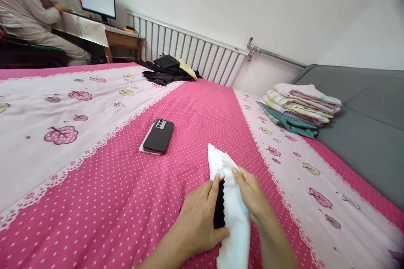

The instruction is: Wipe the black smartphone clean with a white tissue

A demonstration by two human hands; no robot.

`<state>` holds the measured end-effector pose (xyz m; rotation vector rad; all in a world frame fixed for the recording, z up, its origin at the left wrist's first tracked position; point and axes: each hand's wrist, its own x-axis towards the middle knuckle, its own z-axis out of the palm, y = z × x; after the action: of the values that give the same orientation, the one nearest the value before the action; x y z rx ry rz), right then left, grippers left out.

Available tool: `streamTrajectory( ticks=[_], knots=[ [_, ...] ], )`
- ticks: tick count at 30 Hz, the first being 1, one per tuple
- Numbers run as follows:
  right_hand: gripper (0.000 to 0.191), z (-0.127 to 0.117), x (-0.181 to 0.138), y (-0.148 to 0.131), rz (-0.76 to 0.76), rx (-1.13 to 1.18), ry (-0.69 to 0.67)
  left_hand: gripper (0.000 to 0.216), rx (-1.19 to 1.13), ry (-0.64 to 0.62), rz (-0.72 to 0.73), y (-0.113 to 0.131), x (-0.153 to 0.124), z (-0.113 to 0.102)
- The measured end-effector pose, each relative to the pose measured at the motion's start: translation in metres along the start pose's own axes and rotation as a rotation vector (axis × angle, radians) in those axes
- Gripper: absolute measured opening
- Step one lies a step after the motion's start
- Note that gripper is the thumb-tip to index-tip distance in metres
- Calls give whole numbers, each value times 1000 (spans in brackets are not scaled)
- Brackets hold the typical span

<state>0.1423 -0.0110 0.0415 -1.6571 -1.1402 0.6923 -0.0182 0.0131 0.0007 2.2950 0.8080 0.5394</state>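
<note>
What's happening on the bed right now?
A person is handling a white cloth with zigzag edges on a pink dotted bedspread. The left hand and right hand both pinch it, with a black cloth beside it under the left fingers. Stacked phones lie ahead, folded towels to the right, dark clothes farther back. Another person sits at a desk.

Open bedspread (pixel 104 201) all around; only stacked phones (pixel 158 136) lie ahead-left.

cloth (pixel 232 210) on bed (pixel 126 201) between hands | phones (pixel 158 136) behind-left | folded stack (pixel 299 107) far right
</note>
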Motion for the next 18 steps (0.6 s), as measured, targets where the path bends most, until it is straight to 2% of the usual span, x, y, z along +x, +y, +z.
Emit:
streamTrajectory(
  ticks=[6, 11, 15, 18],
  knots=[
    [44, 8, -1, -6, 163, 308, 11, 104, -97, -11, -39, -1, 3, -7],
    [46, 10, -1, -15, 316, 643, 196, 103, -297, 60, -48, -2, 6, -19],
    [46, 4, 2, -17, 320, 828, 234, 81, -742, 58, -37, -1, 9, -23],
    [48, 0, 5, -17, 248, 808, 294, 70, -1160, 62, -153, -2, 11, -22]
  ],
)
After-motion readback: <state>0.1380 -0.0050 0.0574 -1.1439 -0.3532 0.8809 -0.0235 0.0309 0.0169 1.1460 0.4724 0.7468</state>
